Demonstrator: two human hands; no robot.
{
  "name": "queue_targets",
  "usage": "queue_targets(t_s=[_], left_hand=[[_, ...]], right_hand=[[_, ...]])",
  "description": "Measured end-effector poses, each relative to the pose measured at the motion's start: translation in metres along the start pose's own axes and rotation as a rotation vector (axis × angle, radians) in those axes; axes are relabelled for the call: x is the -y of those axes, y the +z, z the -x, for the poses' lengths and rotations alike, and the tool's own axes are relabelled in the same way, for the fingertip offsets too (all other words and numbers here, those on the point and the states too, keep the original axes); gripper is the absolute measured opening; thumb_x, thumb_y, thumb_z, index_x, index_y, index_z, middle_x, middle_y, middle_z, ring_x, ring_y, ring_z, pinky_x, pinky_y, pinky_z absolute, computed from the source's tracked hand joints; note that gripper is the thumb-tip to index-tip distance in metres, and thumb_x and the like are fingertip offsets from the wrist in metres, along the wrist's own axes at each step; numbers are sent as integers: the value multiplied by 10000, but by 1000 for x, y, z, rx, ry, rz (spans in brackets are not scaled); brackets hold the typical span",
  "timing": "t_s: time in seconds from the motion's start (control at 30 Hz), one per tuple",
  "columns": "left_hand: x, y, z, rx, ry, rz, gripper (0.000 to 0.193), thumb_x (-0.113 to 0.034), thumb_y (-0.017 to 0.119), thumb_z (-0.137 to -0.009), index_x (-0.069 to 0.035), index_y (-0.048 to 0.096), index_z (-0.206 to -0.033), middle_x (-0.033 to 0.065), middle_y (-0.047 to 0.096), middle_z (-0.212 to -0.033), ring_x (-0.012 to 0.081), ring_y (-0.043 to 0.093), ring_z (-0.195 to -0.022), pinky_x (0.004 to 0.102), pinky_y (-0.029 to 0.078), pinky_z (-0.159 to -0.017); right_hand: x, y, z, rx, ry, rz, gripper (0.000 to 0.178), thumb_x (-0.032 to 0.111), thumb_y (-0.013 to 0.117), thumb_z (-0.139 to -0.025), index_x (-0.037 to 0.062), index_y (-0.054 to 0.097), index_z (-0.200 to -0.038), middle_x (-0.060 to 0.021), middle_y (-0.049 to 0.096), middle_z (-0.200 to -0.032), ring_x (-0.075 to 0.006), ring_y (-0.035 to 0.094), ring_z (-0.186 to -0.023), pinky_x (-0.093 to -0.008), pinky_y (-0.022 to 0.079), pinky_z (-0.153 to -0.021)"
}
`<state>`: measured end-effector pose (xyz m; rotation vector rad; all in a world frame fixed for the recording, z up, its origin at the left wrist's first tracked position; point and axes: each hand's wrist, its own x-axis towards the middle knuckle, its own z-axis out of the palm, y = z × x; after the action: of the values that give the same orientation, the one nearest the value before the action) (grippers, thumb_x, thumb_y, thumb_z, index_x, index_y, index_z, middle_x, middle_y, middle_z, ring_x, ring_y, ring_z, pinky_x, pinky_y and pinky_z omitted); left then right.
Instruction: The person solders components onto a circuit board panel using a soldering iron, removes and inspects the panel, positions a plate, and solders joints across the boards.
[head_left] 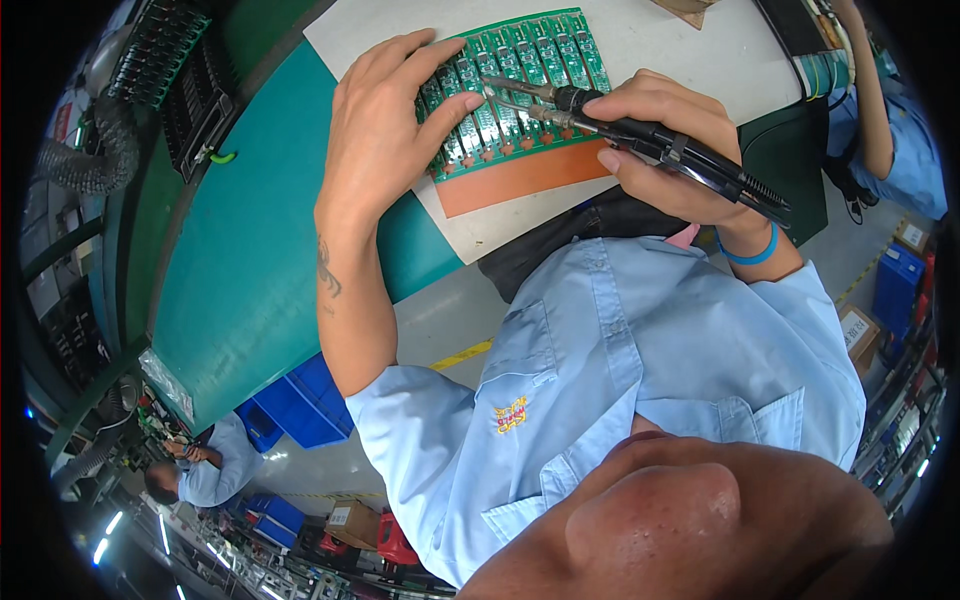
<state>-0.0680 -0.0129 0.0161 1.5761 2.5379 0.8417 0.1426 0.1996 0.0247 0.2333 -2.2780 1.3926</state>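
A black rack point(195, 115) sits left of the green tabletop point(250, 260). The left hand point(372, 135) has its fingers spread, index finger and thumb resting on the green circuit board point(538, 58), which lies on a white sheet point(680, 75). The right hand point(692, 118) grips a black two-tipped tool point(690, 165), tips at the board; contact is unclear.

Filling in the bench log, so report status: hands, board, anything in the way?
Left hand spread over left part of green board. Right hand gripping two-pronged black tool, tips over the board. Left thumb close to the tips.
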Motion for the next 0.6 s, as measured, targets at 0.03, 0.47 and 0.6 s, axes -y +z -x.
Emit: queue_targets(t_s=[0.03,0.47,0.6], left_hand=[[0,-1,0,-3,-1,3,487,-340,872,-872,-92,803,-1285,101,727,-1407,320,657,-1287,443,481,-1150],[4,-7,4,-17,-24,-52,474,-357,884,-855,-101,823,-1249,105,733,-1398,326,678,-1256,435,516,-1101],[5,-7,3,-15,-19,-60,475,-361,884,-855,-107,824,-1252,109,732,-1397,328,677,-1255,435,516,-1101]], right_hand=[[1,1,-1,-8,2,-6,439,-64,780,-754,-3,775,-1189,-90,749,-930,-191,599,-763,-289,491,-694],[-13,9,-12,62,-21,31,448,-77,759,-748,-41,758,-1194,-118,770,-1007,-214,598,-809,-310,493,-726],[-11,9,-13,70,1,23,450,-79,756,-747,-38,758,-1195,-118,769,-1003,-214,596,-805,-312,492,-726]])
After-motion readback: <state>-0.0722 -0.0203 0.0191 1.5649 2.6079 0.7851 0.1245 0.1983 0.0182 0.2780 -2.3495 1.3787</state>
